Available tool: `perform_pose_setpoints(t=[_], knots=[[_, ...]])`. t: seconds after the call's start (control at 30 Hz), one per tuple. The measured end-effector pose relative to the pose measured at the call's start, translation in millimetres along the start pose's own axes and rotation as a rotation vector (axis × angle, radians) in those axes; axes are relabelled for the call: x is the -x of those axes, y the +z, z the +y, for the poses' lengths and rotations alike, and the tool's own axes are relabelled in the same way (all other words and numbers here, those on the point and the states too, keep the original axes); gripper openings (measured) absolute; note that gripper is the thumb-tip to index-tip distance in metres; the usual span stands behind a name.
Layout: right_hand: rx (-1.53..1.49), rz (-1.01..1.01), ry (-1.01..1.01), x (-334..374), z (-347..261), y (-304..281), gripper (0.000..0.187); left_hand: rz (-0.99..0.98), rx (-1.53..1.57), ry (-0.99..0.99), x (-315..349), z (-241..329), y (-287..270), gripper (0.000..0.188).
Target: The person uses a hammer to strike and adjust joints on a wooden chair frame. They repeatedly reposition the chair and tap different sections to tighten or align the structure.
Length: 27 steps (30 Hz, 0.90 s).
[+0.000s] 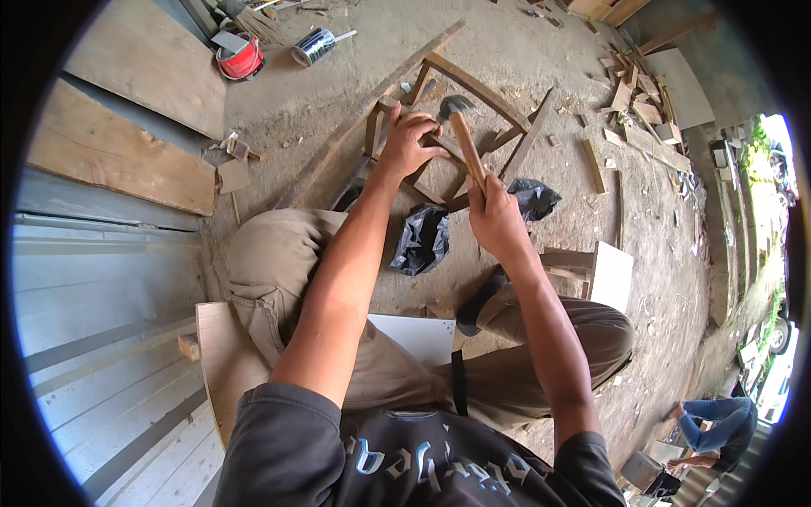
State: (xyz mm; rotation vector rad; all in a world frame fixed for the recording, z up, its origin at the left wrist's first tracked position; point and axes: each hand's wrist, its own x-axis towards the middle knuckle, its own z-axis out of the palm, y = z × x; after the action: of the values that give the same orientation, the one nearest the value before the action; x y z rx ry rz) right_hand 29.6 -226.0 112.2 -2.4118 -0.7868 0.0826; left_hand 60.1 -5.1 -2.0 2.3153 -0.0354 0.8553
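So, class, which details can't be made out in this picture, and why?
Head view: whether the left grip pinches anything small by the wooden frame; the grip itself hides it.
Head view: the lower end of the hammer; the right grip covers it.
Head view: what the red bucket contains; a flat grey piece partly covers its mouth.
Head view: what the other person is doing; too small, near the right rim.

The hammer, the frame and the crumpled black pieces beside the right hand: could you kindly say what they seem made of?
Hammer: matte, pale-brown handle, likely bare wood; dark grey head, probably steel.
Frame: brown, dull and unevenly toned, apparently unpainted timber.
Crumpled black pieces: sharp creases and shiny highlights suggest thin glossy plastic.
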Motion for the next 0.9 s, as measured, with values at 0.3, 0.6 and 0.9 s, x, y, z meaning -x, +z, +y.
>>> perform_pose_setpoints(t=[0.3, 0.6, 0.9], knots=[[-0.240, 0.052, 0.059, -1, -14, -7, 0.025, -0.019, 0.013, -0.017, 1, -3, -2, 0.046], [-0.210, 0.040, 0.127, -3, -39, -25, 0.029, -0.003, 0.009, -0.019, 3, 3, -7, 0.044], [-0.234, 0.063, 0.099, -4, -39, -29, 0.026, 0.016, 0.000, -0.016, 7, 2, -4, 0.042]])
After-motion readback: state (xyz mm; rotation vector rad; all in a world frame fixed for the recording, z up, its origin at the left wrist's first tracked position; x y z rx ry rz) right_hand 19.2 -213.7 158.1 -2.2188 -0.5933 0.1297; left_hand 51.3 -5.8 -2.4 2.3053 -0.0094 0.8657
